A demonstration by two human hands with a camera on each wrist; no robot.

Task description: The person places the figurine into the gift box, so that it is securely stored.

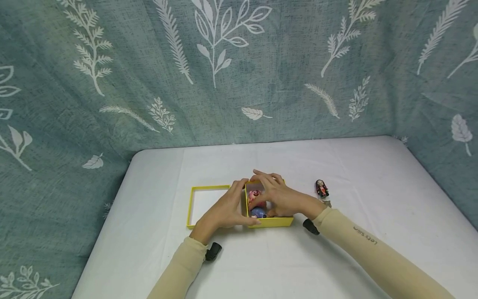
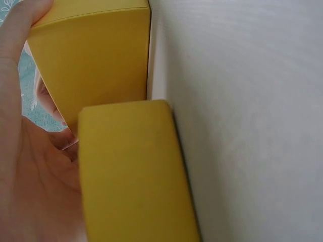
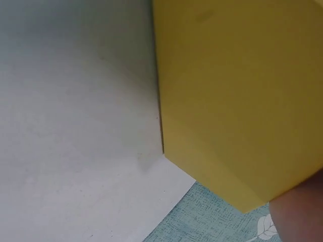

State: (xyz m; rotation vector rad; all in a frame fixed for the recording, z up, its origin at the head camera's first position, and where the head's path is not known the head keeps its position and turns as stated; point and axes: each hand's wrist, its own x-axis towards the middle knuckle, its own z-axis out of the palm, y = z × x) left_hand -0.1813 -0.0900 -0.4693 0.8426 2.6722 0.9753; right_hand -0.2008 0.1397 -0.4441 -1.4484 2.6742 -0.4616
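A yellow open-topped box (image 1: 274, 223) stands on the table in the head view. My left hand (image 1: 223, 209) grips its left side, thumb at the near wall and fingers toward the back. In the left wrist view that thumb lies along the top edge of the box (image 2: 96, 65). My right hand (image 1: 281, 198) reaches over the box with fingers spread near its back rim and thumb inside. The thumb is close to a pink toy figure (image 1: 255, 194); a blue toy figure (image 1: 258, 212) lies nearer the front. The right hand partly hides the box's contents.
Left of the box lies a yellow-rimmed lid (image 1: 189, 207), its white inside facing up. A small dark-haired doll figure (image 1: 321, 189) lies to the right, beside a small greyish item (image 1: 327, 203) partly hidden by my right wrist. A patterned teal curtain (image 1: 231, 104) hangs behind the white table (image 1: 347, 166).
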